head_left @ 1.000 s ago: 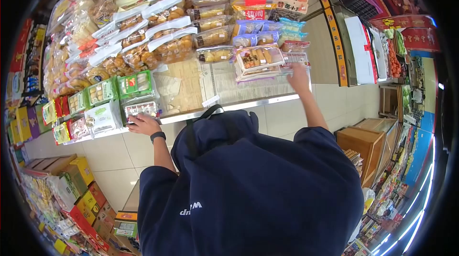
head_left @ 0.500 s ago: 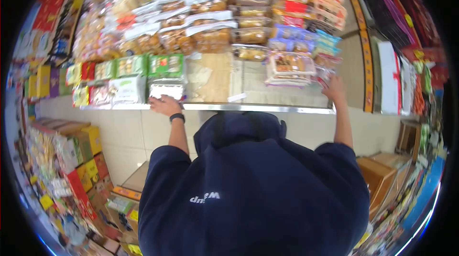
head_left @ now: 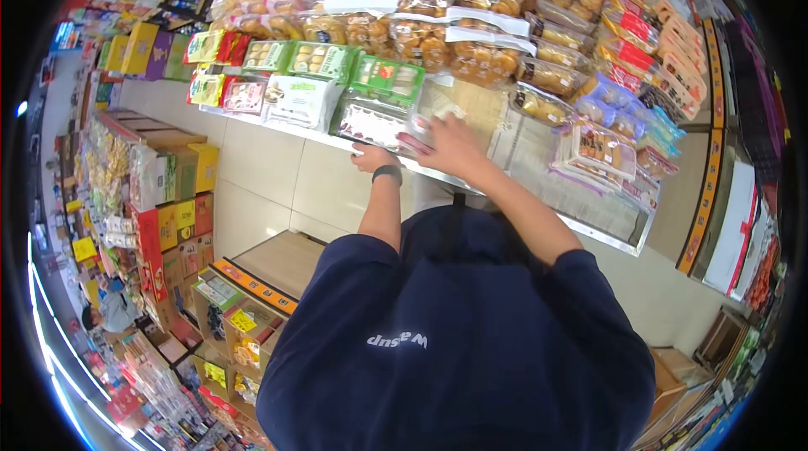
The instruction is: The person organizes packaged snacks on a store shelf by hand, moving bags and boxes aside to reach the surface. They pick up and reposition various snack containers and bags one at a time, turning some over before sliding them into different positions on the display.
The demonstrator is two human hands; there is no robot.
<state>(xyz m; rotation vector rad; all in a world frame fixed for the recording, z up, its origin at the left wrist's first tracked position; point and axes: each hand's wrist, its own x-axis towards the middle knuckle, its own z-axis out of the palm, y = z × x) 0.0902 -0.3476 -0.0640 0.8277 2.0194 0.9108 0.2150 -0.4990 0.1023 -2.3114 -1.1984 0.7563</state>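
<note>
My left hand [head_left: 367,159] is at the tray's metal front edge, just below a clear pack with a white top [head_left: 370,124]. Its fingers are slightly apart and hold nothing I can see. My right hand [head_left: 453,146] reaches in from the right, closed on a small clear pack with reddish contents [head_left: 416,138], beside the white-topped pack's right end. The fingers partly cover this small pack. Behind the white-topped pack lies a green-framed pack [head_left: 387,79]. To its left stands a white pack [head_left: 298,102].
Rows of bagged baked goods [head_left: 421,39] fill the back of the display tray [head_left: 589,234]. Flat cardboard [head_left: 463,106] shows right of the green packs. Stacked pastry packs [head_left: 593,148] sit at the right. Boxes [head_left: 172,190] and a low shelf unit [head_left: 273,262] stand at the left.
My right hand has moved from the tray's right end leftward, bringing the small reddish pack beside the white-topped pack. My left hand has shifted down to the tray edge. The view has turned.
</note>
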